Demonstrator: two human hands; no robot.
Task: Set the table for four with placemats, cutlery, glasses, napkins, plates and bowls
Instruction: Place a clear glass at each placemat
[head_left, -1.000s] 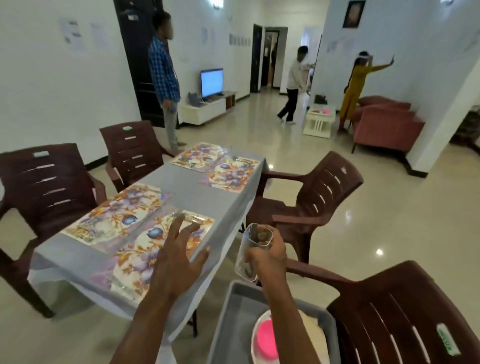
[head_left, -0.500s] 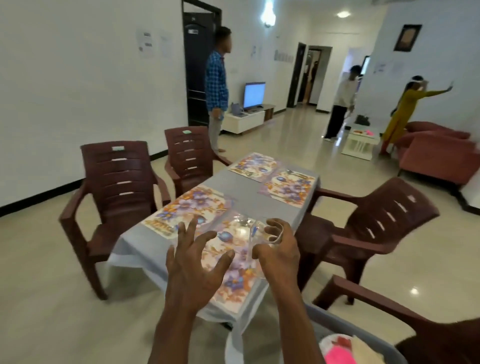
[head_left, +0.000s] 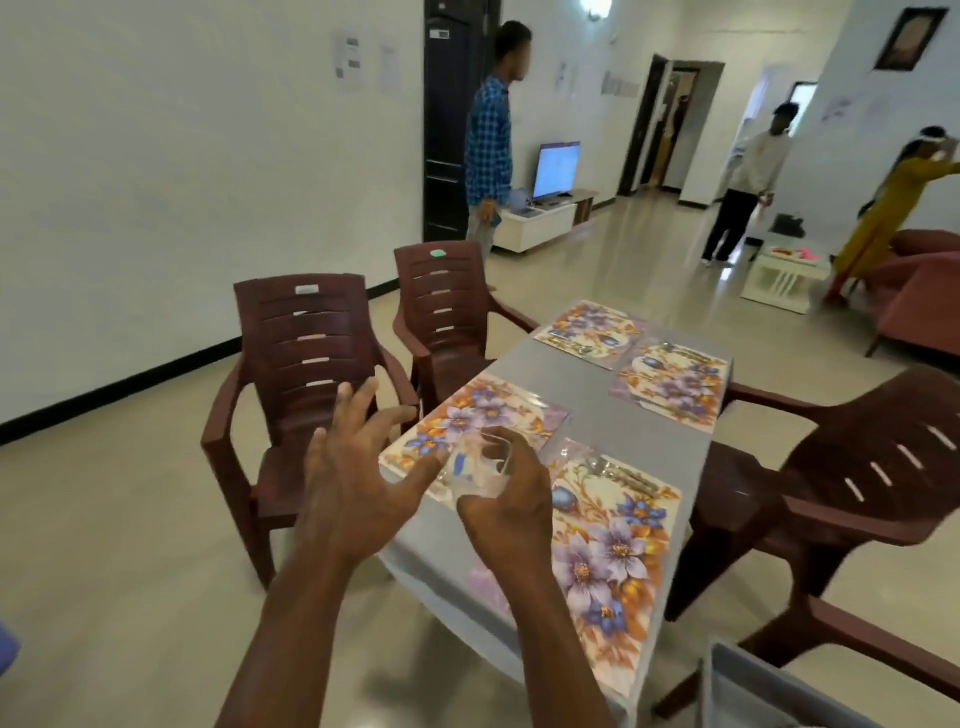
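My right hand (head_left: 511, 499) grips a clear drinking glass (head_left: 480, 465) above the near left corner of the grey table (head_left: 592, 421). My left hand (head_left: 358, 467) hovers just left of the glass with its fingers spread, holding nothing. Several floral placemats lie on the table: near right (head_left: 618, 561), near left (head_left: 483, 415), far left (head_left: 589, 330) and far right (head_left: 675, 382). Cutlery (head_left: 621, 475) lies at the top of the near right placemat. More cutlery shows dimly on the far placemats.
Brown plastic chairs stand on the left (head_left: 306, 374), back left (head_left: 447, 312) and right (head_left: 857, 467). A grey bin's corner (head_left: 753, 691) shows at the bottom right. Three people stand in the room beyond, near a lit screen (head_left: 556, 169) and a pink sofa (head_left: 924, 291).
My right hand carried the glass from over the grey bin leftward across the table's near end. My left hand moved left with it. The view swung left, so the bin slid out of sight.
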